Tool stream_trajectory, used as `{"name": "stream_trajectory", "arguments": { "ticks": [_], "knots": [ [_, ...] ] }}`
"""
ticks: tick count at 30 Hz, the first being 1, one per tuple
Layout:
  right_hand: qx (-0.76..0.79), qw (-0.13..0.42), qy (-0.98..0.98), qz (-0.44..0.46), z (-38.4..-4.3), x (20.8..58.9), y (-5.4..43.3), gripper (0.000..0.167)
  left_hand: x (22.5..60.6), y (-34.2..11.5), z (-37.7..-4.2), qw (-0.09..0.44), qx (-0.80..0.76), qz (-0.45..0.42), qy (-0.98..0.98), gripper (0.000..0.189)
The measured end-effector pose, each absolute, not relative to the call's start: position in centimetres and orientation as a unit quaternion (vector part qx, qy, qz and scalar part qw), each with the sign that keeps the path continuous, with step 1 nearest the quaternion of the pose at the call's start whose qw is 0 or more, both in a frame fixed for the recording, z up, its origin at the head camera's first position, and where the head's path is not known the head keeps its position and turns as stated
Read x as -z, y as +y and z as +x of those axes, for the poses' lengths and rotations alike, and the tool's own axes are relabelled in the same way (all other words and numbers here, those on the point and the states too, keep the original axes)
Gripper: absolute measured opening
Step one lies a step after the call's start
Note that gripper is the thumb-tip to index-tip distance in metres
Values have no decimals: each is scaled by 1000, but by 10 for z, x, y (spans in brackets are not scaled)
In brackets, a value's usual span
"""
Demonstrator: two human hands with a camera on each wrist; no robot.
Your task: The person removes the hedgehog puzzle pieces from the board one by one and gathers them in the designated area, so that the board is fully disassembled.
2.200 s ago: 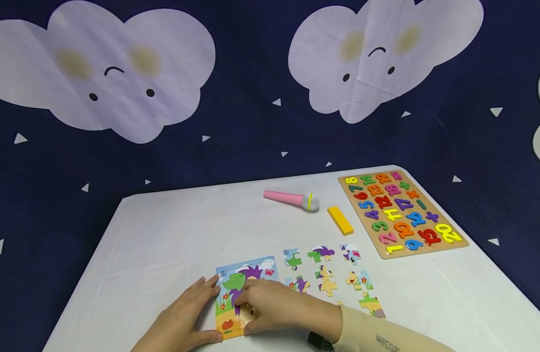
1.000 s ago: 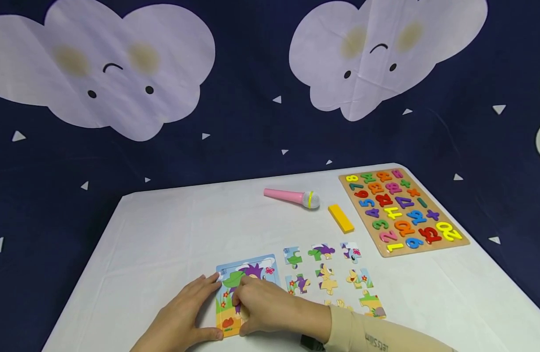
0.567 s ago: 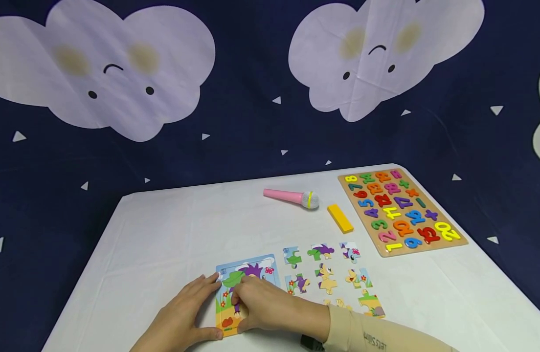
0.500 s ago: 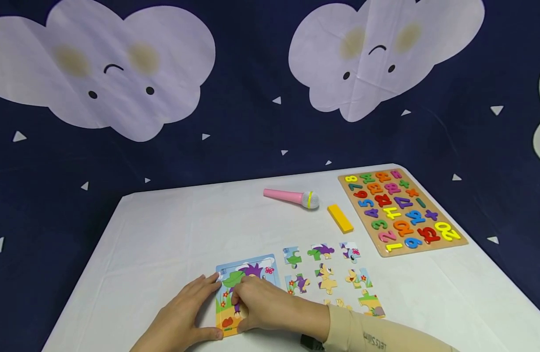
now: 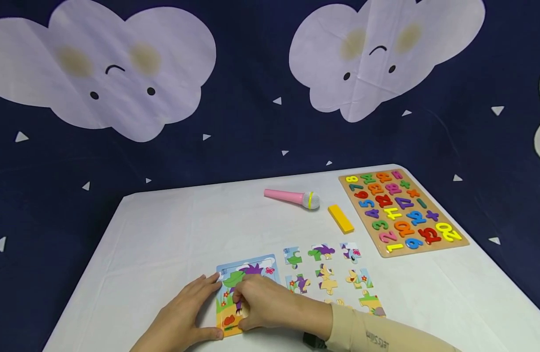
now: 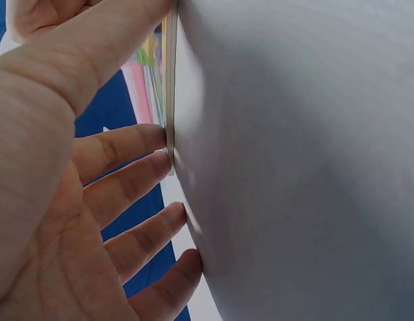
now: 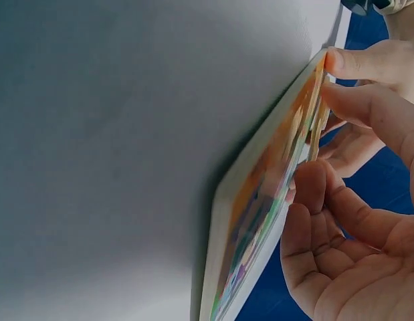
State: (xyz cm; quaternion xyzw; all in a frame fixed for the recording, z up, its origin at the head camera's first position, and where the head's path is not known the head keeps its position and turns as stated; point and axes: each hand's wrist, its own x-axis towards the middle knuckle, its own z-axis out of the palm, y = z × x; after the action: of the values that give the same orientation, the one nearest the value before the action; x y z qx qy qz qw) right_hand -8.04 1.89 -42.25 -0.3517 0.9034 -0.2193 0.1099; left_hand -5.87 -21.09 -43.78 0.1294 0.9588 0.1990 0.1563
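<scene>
A picture puzzle board [image 5: 247, 261] with a purple-haired cartoon character lies on the white table, near its front. My left hand [image 5: 182, 310] rests against the board's left side, fingers fairly straight, thumb at the lower corner. In the left wrist view, the thumb and fingertips [image 6: 158, 138] touch the board's thin edge [image 6: 170, 87]. Over the board's lower part, my right hand [image 5: 265, 303] pinches a thin puzzle piece [image 7: 318, 130] between thumb and curled fingers, tilted up from the board. The hand hides most of that piece in the head view.
Several loose puzzle pieces [image 5: 326, 279] lie in rows right of the board, some partly behind the right forearm. Farther back are a pink toy microphone [image 5: 284, 196], a yellow block [image 5: 340, 218] and a wooden number board [image 5: 371, 239]. A dark patterned cloth [image 5: 248, 98] hangs behind the table.
Since the earliest frame, my right hand has shifted slightly left over the board, and less of the pinched puzzle piece shows. My left hand stays at the board's edge.
</scene>
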Motion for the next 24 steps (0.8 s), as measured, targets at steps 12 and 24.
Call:
{"name": "stream_trajectory", "arguments": {
  "ticks": [12,24],
  "knots": [
    [261,120,902,-322,-82,413,51,36,439,-211,-60,162,-200,125,958,105],
    [300,114,899,-299,-80,409,101,34,441,-208,-60,154,-191,113,963,107]
  ]
}}
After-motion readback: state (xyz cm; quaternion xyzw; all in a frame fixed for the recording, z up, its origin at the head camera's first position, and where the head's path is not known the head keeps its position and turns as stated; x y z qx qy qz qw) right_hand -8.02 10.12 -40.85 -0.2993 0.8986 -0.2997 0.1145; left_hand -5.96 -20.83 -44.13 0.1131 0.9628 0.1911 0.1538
